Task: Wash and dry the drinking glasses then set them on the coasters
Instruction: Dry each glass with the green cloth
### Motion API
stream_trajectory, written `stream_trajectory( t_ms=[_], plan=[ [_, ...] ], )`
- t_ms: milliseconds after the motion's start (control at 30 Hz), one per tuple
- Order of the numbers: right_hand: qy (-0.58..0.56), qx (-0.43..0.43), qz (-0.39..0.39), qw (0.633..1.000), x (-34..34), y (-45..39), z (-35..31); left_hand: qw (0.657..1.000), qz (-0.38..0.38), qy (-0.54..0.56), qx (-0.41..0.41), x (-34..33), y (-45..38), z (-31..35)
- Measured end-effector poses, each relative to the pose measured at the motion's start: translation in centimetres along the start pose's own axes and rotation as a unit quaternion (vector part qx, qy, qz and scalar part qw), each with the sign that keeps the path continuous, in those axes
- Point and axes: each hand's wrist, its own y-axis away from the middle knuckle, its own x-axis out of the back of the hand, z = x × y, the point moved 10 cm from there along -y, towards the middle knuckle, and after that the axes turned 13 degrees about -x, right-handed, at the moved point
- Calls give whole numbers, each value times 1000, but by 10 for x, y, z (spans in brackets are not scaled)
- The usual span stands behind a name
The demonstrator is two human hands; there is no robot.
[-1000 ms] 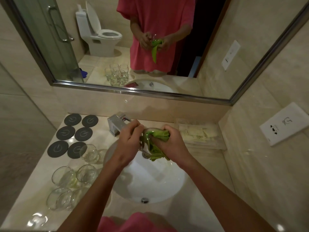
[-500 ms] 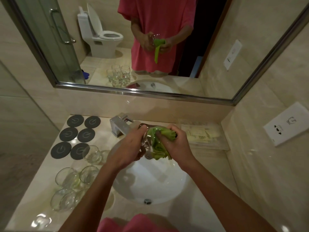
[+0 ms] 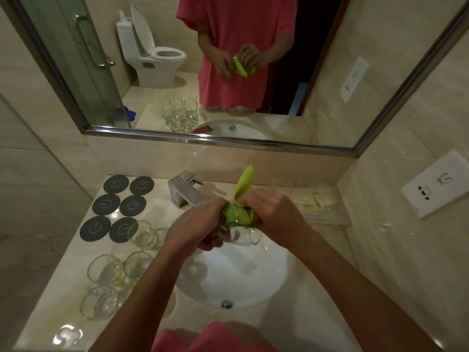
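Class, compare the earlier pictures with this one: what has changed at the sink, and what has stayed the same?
The green cloth now has a corner sticking up behind the right hand; before it hung down. Left hand still holds the glass. Coasters remain bare.

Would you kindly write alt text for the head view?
Over a white sink, the left hand holds a drinking glass while the right hand works a green cloth into it; six dark coasters lie bare.

Green cloth [image 3: 239, 214], dark grey coasters [image 3: 106, 204]
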Motion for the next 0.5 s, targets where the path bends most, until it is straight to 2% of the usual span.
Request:
stream_trajectory(
  t_ms=[67,133,233,333,400,500],
  plan=[
    [49,76,-2,996,-4,5,-14,999,-1,21,26,-2,1,-8],
    [43,62,-15,997,-9,7,-13,999,13,32,30,-1,0,-11],
    [9,-52,-70,996,-23,12,4,998,58,4,37,11,-4,-22],
    [-29,-213,-194,957,-43,20,25,992,104,-70,-14,26,-8,-17],
    [-35,-261,-247,933,-46,26,31,980,146,-112,-70,34,-5,1],
    [-21,-282,-263,922,-35,24,33,956,194,-183,-126,42,2,21]
  ],
)
